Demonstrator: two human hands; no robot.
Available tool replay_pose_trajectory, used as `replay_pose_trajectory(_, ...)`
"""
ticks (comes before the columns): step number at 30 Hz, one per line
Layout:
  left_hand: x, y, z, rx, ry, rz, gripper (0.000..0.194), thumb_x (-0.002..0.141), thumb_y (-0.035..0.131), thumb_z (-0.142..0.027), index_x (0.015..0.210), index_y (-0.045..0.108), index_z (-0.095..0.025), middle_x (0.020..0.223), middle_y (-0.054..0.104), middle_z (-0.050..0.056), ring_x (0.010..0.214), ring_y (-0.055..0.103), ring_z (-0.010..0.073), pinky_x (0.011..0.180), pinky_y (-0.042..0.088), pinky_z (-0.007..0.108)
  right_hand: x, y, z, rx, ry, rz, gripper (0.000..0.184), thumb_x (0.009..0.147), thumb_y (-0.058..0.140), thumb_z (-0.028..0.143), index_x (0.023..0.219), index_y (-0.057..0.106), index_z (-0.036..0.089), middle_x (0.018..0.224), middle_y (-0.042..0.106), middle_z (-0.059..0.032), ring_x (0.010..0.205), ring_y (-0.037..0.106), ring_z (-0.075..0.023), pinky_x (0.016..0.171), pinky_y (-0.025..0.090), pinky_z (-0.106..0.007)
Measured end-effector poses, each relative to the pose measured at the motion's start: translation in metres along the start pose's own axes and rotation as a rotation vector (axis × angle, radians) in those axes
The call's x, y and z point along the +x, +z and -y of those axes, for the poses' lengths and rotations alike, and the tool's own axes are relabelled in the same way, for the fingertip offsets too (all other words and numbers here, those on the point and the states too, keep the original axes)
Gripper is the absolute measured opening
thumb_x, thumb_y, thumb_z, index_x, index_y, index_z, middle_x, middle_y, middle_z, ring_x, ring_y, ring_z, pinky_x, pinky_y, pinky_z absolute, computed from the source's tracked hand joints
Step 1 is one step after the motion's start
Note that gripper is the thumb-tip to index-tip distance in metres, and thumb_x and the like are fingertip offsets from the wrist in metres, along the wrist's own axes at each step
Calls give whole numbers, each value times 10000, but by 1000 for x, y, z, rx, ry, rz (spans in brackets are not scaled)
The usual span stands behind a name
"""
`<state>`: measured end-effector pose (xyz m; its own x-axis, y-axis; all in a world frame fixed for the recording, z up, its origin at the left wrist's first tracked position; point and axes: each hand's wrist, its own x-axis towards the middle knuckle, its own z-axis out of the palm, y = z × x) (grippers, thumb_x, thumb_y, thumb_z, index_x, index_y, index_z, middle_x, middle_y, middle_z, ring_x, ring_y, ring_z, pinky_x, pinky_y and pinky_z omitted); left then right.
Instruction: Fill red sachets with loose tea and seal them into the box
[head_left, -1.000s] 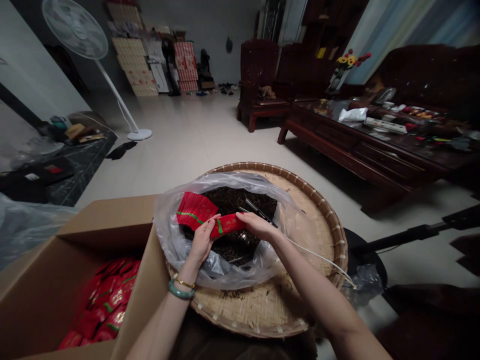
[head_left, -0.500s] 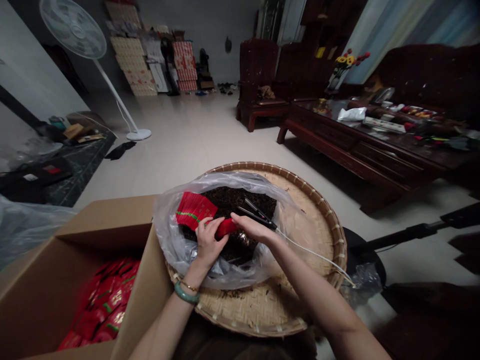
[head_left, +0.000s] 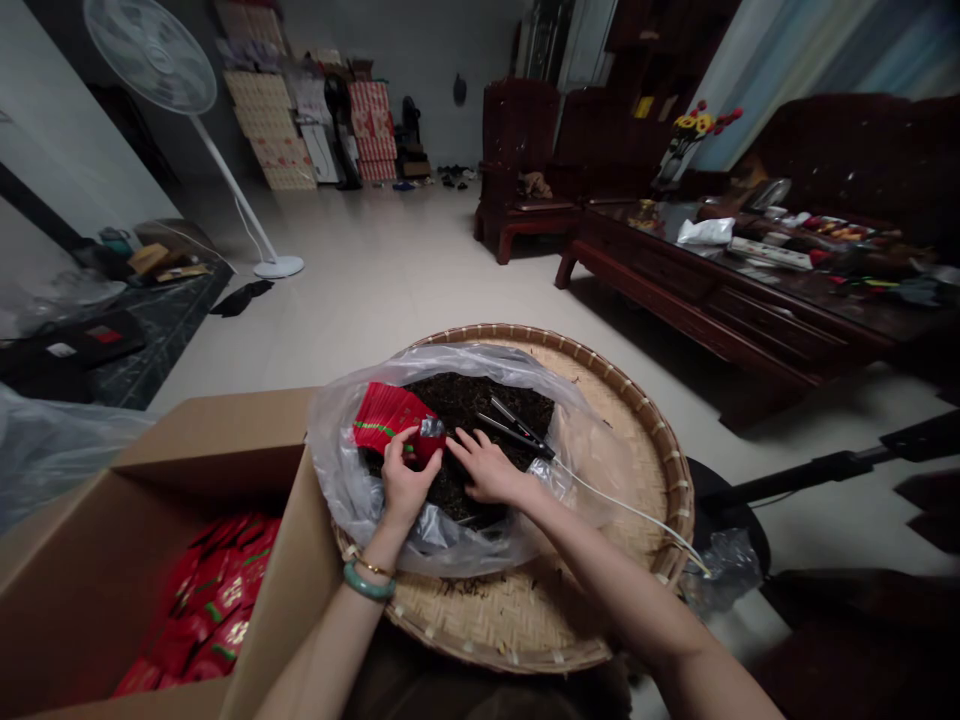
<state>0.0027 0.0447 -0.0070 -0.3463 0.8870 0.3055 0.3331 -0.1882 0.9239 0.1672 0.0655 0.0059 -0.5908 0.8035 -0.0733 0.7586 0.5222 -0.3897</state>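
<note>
My left hand (head_left: pixel 407 488) pinches a small red packet (head_left: pixel 429 445) between thumb and fingers; its silvery inside shows at the open top. My right hand (head_left: pixel 487 468), fingers apart, reaches down onto dark dried leaves (head_left: pixel 450 393), which look like loose tea. These leaves fill a clear plastic bag (head_left: pixel 330 455) with its mouth spread wide. A fanned row of red packets (head_left: pixel 382 412) lies on the leaves, left of the held packet. Just beyond my right hand rests a black tool with two open metal arms (head_left: pixel 517 437), like a hair straightener, trailing a white cord (head_left: pixel 622 507).
The bag sits on a round woven bamboo tray (head_left: pixel 517 615). At left stands an open cardboard box (head_left: pixel 289 590) containing many red packets (head_left: pixel 217 600). A black stand pole (head_left: pixel 810 470) is at right. Farther off are a wooden table (head_left: pixel 675 270) and a white fan (head_left: pixel 247 215).
My right hand has left the red packet and dropped to the leaves. The left hand has shifted slightly left, keeping the packet, whose open silvery top now shows.
</note>
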Motion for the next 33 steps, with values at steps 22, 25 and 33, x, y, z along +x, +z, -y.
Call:
replay_pose_trajectory(22, 2, 0, 8, -34, 35, -56, 453, 676, 693, -304, 1076, 536, -161, 1001, 606, 71, 786, 593, 159, 674, 487, 276, 12, 3, 13, -153, 31, 2, 525, 686, 666, 252, 1184, 507, 208, 1149, 490, -118, 1023, 454, -271, 808, 440, -389)
replay_pose_trajectory(25, 2, 0, 9, -31, 37, -53, 459, 674, 696, -298, 1080, 533, -162, 1010, 603, 73, 797, 592, 160, 681, 485, 276, 12, 5, 12, -130, 18, -12, 538, 676, 673, 231, 1187, 504, 220, 1156, 483, -108, 1005, 462, -259, 792, 436, -366)
replay_pose_trajectory(33, 3, 1, 15, -82, 39, -58, 468, 662, 700, -297, 1085, 542, -174, 1002, 604, 73, 832, 609, 173, 701, 507, 284, 14, -4, -3, 244, 33, -159, 284, 619, 603, 80, 881, 567, 184, 890, 502, -24, 805, 471, -158, 734, 403, -283)
